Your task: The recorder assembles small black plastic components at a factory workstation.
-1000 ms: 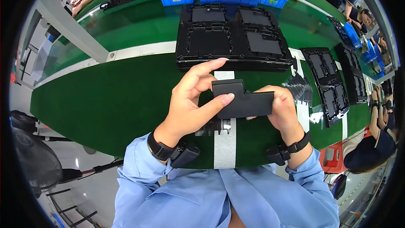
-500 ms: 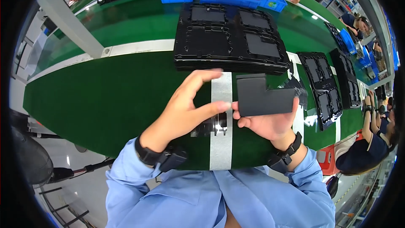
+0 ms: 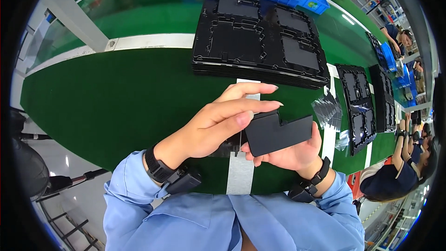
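Matte black, L-shaped block | right hand: fingers hold it | left hand: fingers parted at its upper edge | green surface: room, frame left

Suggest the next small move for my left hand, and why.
Perhaps pinch the dark notched piece lightly with your left hand: it is right by the upper-left corner, contact unclear, while your right hand supports the piece from below.

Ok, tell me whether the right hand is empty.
No, the right hand holds a black L-shaped piece, with fingertips showing past its near left corner.
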{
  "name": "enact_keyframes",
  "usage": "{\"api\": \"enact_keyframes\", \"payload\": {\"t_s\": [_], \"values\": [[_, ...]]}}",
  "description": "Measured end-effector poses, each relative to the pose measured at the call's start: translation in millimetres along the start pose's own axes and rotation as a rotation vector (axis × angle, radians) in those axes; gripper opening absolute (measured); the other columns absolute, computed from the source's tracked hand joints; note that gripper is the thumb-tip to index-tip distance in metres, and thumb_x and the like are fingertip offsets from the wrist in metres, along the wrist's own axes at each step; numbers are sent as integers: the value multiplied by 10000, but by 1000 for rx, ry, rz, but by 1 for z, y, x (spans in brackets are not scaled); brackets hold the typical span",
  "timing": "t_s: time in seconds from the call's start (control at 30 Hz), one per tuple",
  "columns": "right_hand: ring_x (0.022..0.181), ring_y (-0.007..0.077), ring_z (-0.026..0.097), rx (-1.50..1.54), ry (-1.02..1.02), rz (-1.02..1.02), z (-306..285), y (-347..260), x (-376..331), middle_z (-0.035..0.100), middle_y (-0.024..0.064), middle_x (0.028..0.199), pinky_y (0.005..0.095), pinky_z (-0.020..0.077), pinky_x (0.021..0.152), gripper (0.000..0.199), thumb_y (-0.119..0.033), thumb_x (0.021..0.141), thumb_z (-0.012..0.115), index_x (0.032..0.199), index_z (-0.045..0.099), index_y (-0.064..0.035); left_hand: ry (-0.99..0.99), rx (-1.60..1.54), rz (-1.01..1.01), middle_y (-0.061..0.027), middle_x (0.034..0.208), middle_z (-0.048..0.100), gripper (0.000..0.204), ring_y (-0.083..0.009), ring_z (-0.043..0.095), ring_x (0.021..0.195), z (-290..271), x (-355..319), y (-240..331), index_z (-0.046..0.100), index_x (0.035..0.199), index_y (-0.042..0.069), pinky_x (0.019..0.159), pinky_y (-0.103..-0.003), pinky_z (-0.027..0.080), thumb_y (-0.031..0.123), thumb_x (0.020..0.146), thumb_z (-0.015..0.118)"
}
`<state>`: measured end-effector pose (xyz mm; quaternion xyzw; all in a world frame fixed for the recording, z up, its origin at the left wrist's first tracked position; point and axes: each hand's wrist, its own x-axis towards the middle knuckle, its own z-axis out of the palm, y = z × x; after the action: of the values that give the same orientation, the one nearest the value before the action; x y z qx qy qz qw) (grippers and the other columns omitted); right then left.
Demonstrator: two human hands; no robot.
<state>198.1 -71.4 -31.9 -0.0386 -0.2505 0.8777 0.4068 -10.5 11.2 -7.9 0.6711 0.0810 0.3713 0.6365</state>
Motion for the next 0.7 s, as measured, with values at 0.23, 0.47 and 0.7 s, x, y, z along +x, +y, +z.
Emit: {"api": "enact_keyframes", "payload": {"t_s": [0.23,0.47,0.7], "values": [[1261,444,394,-30,8,-6,0,0,-4,352,336,1389,412,402,950,927,-743,848,295,1449,302,-37,-41,-82,-90,-154,1417,386,415,-273,416,1261,4,-2,-4,544,1294,13,1034,-394,355,272,1010,387],[1254,396,428,-24,90,-134,2,-4,-10,322,345,1413,407,395,965,941,-732,851,325,1431,317,9,-26,287,-109,-204,1485,268,623,-366,208,1391,-8,-8,12,365,1424,26,1131,-440,162,383,940,524],[1201,353,469,-1282,397,-253,7,-27,-21,454,228,1361,421,384,976,780,-432,702,749,1317,520,-10,-334,1177,-338,-240,1515,172,634,-397,131,1420,4,-31,5,462,1387,234,1113,-587,81,412,815,672]]}}
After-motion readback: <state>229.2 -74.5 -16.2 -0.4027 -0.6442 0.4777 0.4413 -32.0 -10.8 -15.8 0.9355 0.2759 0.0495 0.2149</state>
